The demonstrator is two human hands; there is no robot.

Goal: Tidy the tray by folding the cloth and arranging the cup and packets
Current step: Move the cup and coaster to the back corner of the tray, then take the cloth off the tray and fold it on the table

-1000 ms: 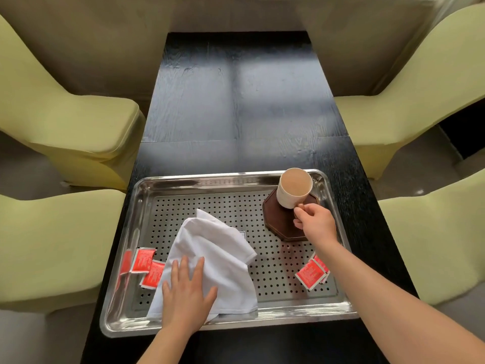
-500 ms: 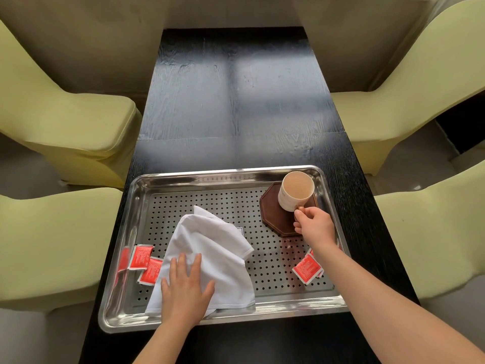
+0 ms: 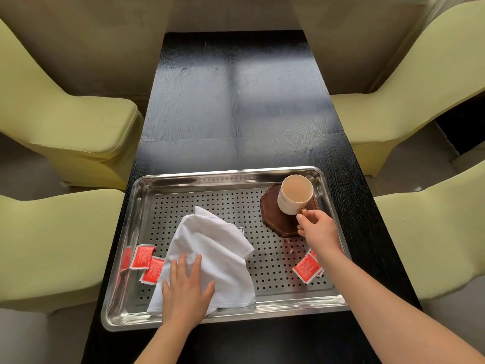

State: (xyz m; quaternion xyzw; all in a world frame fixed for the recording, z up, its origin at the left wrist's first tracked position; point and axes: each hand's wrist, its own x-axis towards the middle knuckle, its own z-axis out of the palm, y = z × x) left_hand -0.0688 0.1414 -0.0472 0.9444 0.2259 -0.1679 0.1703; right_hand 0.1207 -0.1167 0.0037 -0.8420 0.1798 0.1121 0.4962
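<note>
A perforated steel tray lies at the near end of a black table. A crumpled white cloth covers its front left part. My left hand rests flat on the cloth's near edge, fingers straight. A cream cup stands on a dark brown octagonal coaster in the tray's far right corner. My right hand pinches the cup's handle. Red packets lie at the tray's left side, partly under the cloth. More red packets lie at the front right, beside my right forearm.
The black wooden table stretches away beyond the tray. Yellow-green covered chairs stand on both sides: two on the left and two on the right. A small dark-edged item peeks out from under the cloth's far side.
The cup has tilted and shifted slightly on the coaster with my right hand on its handle. My left hand stays flat on the cloth.
</note>
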